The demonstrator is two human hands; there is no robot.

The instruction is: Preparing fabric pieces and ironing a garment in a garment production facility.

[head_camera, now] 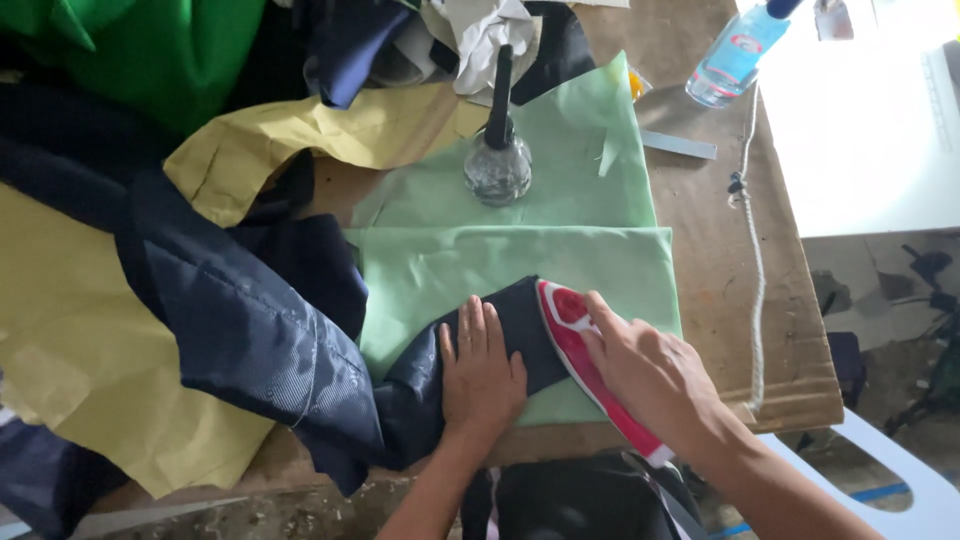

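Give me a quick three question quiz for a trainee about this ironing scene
1. True or false: the left hand lies flat on the navy fabric.
2. What does the right hand grip? A) red iron B) scissors C) plastic bottle
3. What colour is the cloth under the navy fabric?

Key: 1 true; 2 A; 3 light green.

Worn wooden table [700, 260] under green cloth [600, 270], yellow fabric [70, 360], clear bottle [497, 165].
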